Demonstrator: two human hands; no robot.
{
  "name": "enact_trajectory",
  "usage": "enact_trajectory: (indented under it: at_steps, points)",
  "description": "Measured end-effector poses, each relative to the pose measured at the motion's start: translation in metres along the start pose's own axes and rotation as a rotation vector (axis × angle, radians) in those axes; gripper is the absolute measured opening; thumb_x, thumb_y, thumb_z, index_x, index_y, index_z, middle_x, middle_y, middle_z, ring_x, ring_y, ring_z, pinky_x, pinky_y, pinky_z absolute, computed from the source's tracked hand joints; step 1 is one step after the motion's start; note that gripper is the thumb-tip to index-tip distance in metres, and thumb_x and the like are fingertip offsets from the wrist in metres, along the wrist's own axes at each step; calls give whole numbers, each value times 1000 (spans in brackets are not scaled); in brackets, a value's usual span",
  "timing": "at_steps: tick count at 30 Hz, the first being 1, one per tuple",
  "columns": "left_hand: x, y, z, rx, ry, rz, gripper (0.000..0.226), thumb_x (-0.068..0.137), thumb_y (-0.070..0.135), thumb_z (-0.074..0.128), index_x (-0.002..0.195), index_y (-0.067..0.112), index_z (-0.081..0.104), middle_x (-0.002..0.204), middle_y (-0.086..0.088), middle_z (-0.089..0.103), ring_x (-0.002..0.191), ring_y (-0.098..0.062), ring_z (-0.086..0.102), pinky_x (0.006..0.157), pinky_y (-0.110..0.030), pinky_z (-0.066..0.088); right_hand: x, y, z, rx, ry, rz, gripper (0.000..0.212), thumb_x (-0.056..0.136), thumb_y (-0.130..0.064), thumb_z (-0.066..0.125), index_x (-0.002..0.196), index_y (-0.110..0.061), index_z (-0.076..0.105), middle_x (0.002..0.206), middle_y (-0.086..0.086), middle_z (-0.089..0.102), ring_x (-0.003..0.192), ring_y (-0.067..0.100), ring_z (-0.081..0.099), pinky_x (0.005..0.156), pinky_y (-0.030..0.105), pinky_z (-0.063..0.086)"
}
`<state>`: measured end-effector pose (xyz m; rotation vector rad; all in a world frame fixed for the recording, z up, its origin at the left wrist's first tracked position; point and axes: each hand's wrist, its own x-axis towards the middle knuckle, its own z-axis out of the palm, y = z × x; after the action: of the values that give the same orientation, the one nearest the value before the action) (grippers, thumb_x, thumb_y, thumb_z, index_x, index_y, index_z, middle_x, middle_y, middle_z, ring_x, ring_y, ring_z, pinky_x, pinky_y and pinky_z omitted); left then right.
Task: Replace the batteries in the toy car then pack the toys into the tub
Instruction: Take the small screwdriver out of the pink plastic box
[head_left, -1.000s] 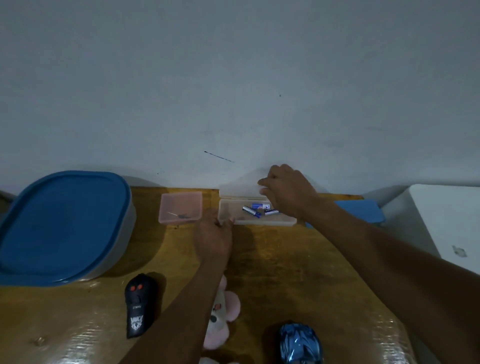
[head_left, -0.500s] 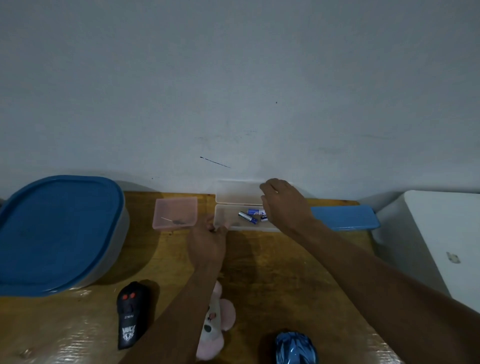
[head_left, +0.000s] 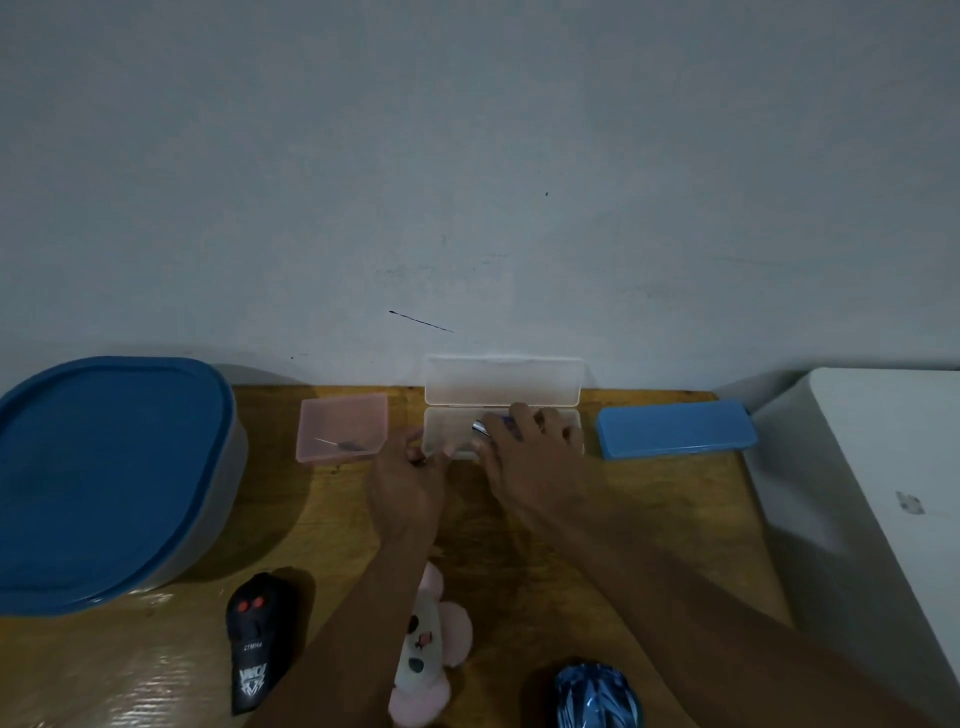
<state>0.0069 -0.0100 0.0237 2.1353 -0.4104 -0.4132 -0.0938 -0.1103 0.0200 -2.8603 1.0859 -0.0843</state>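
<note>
Steadiness first: our left hand (head_left: 408, 483) pinches the clear case (head_left: 449, 434) corner while our right hand (head_left: 535, 457), fingers curled, grips one battery (head_left: 479, 428).

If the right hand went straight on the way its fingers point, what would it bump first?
Most likely the battery in the clear case; the right hand has its fingertips about at it. Behind stands the open lid, but depth is unclear.

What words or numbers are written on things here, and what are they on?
"ZTMHX", roughly, small and blurry: on the black remote.
White logo lower on the remote: too blurred to read.
Print on the battery in the right hand, over the case the left hand holds: unreadable.
No other writing shows.
</note>
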Motion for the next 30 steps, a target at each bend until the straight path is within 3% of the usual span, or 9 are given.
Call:
enact_trajectory:
  at_steps: [4, 11, 16, 20, 25, 30]
  points:
    - [0, -1, 0, -11, -4, 7, 35, 82, 25, 74, 114, 15, 65, 90, -1, 70, 77, -11, 58, 55, -13, 33, -2, -2, 3, -16, 55, 26, 35, 95, -53, 33, 118, -32, 50, 119, 2, 56, 108, 30, 50, 88, 49, 42]
    - [0, 0, -1, -39, -2, -10, 34, 81, 25, 75, 112, 16, 65, 82, 4, 64, 76, -12, 59, 56, -13, 34, 2, 2, 10, 143, 18, 20, 44, 95, -53, 27, 105, -21, 54, 107, 10, 50, 99, 26, 47, 84, 44, 47]
    - [-1, 2, -1, -44, -5, -12, 35, 82, 26, 75, 113, 13, 64, 83, 4, 64, 77, -12, 59, 54, -12, 32, 7, 0, 15, 185, 92, 32, 39, 91, -50, 41, 97, -15, 58, 101, 11, 51, 94, 25, 48, 79, 39, 49]
    - [-2, 4, -3, -58, -8, -13, 32, 81, 25, 75, 109, 12, 65, 80, 2, 63, 75, -14, 59, 53, -12, 33, 10, 0, 15, 182, 102, -26, 45, 91, -47, 35, 95, -10, 61, 101, 13, 51, 95, 27, 49, 80, 41, 50]
    - [0, 3, -5, -68, -20, -26, 28, 83, 25, 74, 108, 14, 67, 86, -3, 69, 77, -14, 59, 55, -12, 33, 10, 6, 16, 177, 74, -117, 46, 94, -47, 32, 105, -13, 62, 110, 12, 54, 102, 27, 48, 86, 42, 49]
    - [0, 2, -7, -68, -34, -29, 25, 88, 21, 67, 113, 15, 67, 93, -7, 69, 82, -16, 58, 58, -10, 33, 8, 8, 13, 102, 5, -206, 43, 96, -53, 28, 115, -26, 55, 117, 9, 56, 108, 30, 44, 87, 43, 47]
